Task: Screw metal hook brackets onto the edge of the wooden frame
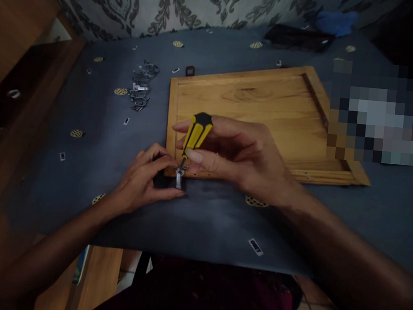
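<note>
My right hand (238, 155) is closed around a yellow-and-black screwdriver (197, 132), its tip pointing down at the near left corner of a wooden panel (254, 101). My left hand (142, 181) pinches a small metal bracket (179, 176) against that corner, right under the screwdriver tip. The panel lies flat on a dark blue tablecloth (95, 140).
A pile of metal hooks and brackets (142, 85) lies left of the panel at the back. Small screws and round perforated discs are scattered over the cloth. A dark object (298, 37) and a blue cloth (336, 21) lie at the far edge. Patterned wall behind.
</note>
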Demonstrator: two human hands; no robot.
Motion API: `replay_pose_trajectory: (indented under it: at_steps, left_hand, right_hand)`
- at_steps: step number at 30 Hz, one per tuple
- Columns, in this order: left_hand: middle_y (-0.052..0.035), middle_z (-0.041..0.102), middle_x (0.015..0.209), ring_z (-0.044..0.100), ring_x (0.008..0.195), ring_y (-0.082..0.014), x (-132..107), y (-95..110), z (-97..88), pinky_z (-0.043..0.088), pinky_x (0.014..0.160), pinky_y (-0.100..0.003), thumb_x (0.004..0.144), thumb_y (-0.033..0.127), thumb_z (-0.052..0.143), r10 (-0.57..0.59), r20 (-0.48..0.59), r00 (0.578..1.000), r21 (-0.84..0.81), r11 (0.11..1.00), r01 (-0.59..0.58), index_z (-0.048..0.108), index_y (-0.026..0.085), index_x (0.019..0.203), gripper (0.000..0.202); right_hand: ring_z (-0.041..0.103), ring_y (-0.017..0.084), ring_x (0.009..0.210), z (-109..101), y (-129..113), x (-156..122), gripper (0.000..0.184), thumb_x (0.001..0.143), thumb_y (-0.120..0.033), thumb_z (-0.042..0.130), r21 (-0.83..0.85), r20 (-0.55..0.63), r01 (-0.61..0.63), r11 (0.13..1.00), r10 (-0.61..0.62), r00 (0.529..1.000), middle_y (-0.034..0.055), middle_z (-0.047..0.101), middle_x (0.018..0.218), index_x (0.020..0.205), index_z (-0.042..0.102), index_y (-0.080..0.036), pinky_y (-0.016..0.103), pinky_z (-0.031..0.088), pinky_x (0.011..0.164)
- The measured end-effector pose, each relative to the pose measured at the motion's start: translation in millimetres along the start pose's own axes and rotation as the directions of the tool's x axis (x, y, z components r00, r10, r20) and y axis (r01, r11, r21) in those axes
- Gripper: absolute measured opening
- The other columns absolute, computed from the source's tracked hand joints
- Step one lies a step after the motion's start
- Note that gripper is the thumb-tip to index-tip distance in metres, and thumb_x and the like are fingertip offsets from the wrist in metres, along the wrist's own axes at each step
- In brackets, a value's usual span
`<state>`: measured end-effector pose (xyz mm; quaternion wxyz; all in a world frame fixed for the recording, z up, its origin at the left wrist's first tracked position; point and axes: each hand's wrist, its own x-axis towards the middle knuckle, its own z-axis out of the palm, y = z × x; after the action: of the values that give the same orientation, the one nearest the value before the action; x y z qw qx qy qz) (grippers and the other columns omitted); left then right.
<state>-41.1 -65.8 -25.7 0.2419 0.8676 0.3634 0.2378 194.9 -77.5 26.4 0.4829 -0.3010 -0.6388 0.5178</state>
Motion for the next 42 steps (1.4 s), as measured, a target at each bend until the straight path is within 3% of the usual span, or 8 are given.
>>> replay_pose_trajectory:
  at_steps: [4, 7, 9, 12, 14, 18, 34, 42]
  left_hand:
    - [-0.0039, 0.065, 0.110, 0.063, 0.102, -0.0247, -0.5, -0.7, 0.3, 0.050, 0.086, -0.038, 0.085, 0.048, 0.088, 0.013, -0.006, 1.000, 0.001, 1.000, -0.013, 0.074, 0.026, 0.118, 0.042]
    - [-0.0028, 0.066, 0.110, 0.063, 0.100, -0.0238, -1.0, -1.7, 0.2, 0.049, 0.086, -0.037, 0.086, 0.048, 0.088, 0.023, -0.005, 1.000, 0.027, 0.999, -0.023, 0.074, 0.028, 0.120, 0.043]
    - [-0.0027, 0.066, 0.110, 0.063, 0.101, -0.0240, -1.3, -2.3, 0.2, 0.049, 0.086, -0.037, 0.085, 0.050, 0.089, 0.031, -0.007, 0.999, 0.045, 0.998, -0.031, 0.073, 0.028, 0.121, 0.045]
    - [-0.0038, 0.066, 0.113, 0.064, 0.106, -0.0253, -1.5, -2.7, 0.0, 0.049, 0.088, -0.038, 0.083, 0.051, 0.090, 0.021, -0.009, 1.000, 0.031, 0.999, -0.021, 0.073, 0.027, 0.121, 0.047]
    - [-0.0040, 0.065, 0.113, 0.063, 0.107, -0.0250, -1.3, -2.5, -0.1, 0.050, 0.089, -0.039, 0.084, 0.049, 0.090, 0.010, -0.004, 1.000, 0.004, 1.000, -0.010, 0.073, 0.027, 0.122, 0.047]
    - [-0.0040, 0.063, 0.111, 0.063, 0.105, -0.0243, -0.9, -1.7, -0.1, 0.050, 0.090, -0.040, 0.085, 0.047, 0.089, 0.008, 0.004, 1.000, -0.018, 1.000, -0.008, 0.073, 0.026, 0.120, 0.044]
    - [-0.0051, 0.064, 0.113, 0.063, 0.108, -0.0259, 0.0, -0.8, -0.3, 0.051, 0.093, -0.042, 0.088, 0.048, 0.086, 0.025, 0.017, 1.000, -0.019, 1.000, -0.024, 0.071, 0.025, 0.122, 0.044]
    - [-0.0027, 0.062, 0.107, 0.059, 0.098, -0.0228, 0.4, -1.2, 0.4, 0.046, 0.082, -0.036, 0.086, 0.047, 0.088, 0.037, 0.003, 0.999, 0.002, 0.999, -0.037, 0.073, 0.027, 0.121, 0.043]
  right_hand:
    - [0.063, 0.009, 0.056, 3.5, 5.9, -0.8, 0.025, 0.091, -0.037, 0.086, -0.115, -0.108, 0.087, 0.990, -0.100, 0.989, -0.0057, 0.066, 0.070, 0.084, 0.069, -0.020, 0.020, 0.052, 0.050]
    - [0.055, 0.007, 0.053, 11.5, 8.5, -2.0, 0.036, 0.083, -0.029, 0.093, -0.354, -0.225, 0.225, 0.908, -0.316, 0.922, -0.0076, 0.062, 0.069, 0.074, 0.059, -0.022, 0.021, 0.043, 0.046]
    - [0.055, 0.009, 0.056, 15.5, 5.7, -3.3, 0.038, 0.084, -0.030, 0.092, -0.419, -0.253, 0.299, 0.857, -0.427, 0.868, -0.0075, 0.059, 0.072, 0.076, 0.056, -0.024, 0.024, 0.047, 0.051]
    - [0.059, 0.013, 0.064, 16.3, -0.6, -4.7, 0.037, 0.086, -0.034, 0.091, -0.441, -0.343, 0.268, 0.857, -0.437, 0.832, -0.0058, 0.056, 0.077, 0.080, 0.055, -0.027, 0.029, 0.052, 0.058]
    - [0.060, 0.015, 0.067, 14.4, -0.9, -4.7, 0.039, 0.085, -0.036, 0.092, -0.395, -0.375, 0.213, 0.894, -0.369, 0.850, -0.0051, 0.055, 0.078, 0.080, 0.054, -0.027, 0.030, 0.051, 0.056]
    - [0.054, 0.013, 0.057, 10.3, 9.3, -3.6, 0.041, 0.084, -0.042, 0.092, -0.317, -0.326, 0.250, 0.915, -0.353, 0.877, -0.0060, 0.053, 0.070, 0.077, 0.054, -0.026, 0.028, 0.046, 0.048]
    - [0.056, 0.010, 0.054, 11.5, 20.9, -4.6, 0.040, 0.093, -0.046, 0.083, -0.479, -0.297, 0.225, 0.849, -0.398, 0.868, -0.0079, 0.054, 0.065, 0.078, 0.053, -0.025, 0.024, 0.052, 0.049]
    - [0.060, 0.009, 0.057, 6.7, 6.8, -9.4, 0.029, 0.099, -0.032, 0.077, -0.754, -0.054, 0.266, 0.601, -0.460, 0.886, -0.0058, 0.062, 0.074, 0.086, 0.053, -0.025, 0.023, 0.053, 0.056]
